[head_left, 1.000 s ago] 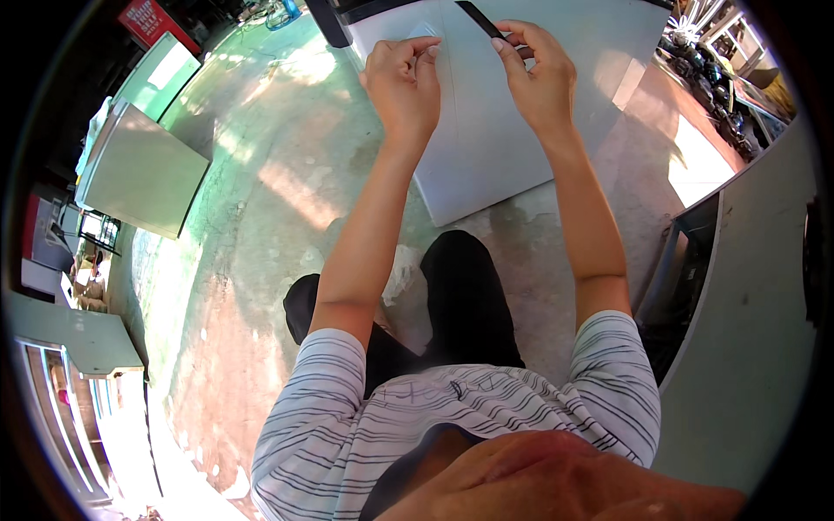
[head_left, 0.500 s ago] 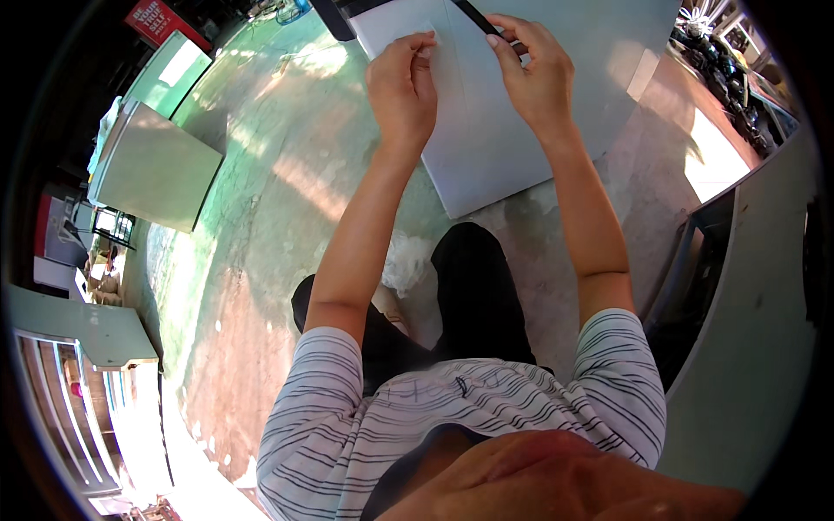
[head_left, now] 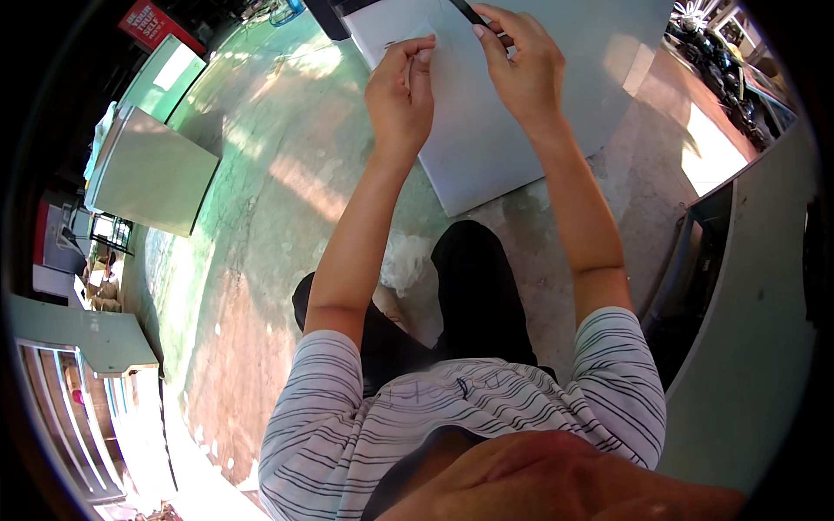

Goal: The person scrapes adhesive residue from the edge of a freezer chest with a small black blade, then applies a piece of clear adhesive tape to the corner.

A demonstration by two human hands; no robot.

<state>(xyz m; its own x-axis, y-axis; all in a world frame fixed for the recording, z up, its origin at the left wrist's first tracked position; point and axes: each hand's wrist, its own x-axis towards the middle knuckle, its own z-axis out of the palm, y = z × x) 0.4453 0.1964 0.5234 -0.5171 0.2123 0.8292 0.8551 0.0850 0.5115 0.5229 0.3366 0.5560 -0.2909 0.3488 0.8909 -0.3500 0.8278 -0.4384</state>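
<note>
A large white, box-shaped appliance (head_left: 486, 148) stands in front of me, with a black part (head_left: 358, 7) at its upper left corner. Over its left side, my left hand (head_left: 401, 100) is closed in a pinch, thumb against forefinger. Whatever lies between those fingertips is too small or too clear to make out. To the right, the thumb and fingers of my right hand (head_left: 526, 74) grip a slim black strip (head_left: 466, 11). This strip slants up and left, and its far end is cut off by the picture's top edge.
A crumpled clear plastic bag (head_left: 405, 260) lies on the concrete floor by my legs. Grey cabinet-like boxes (head_left: 156, 169) and a red sign (head_left: 156, 24) stand at the left. An open shelved cabinet (head_left: 74, 399) is lower left; a grey panel (head_left: 747, 313) rises close on the right.
My right hand has shifted slightly left and up with the black strip. My left hand stays pinched in nearly the same place, its fingertips a little lower.
</note>
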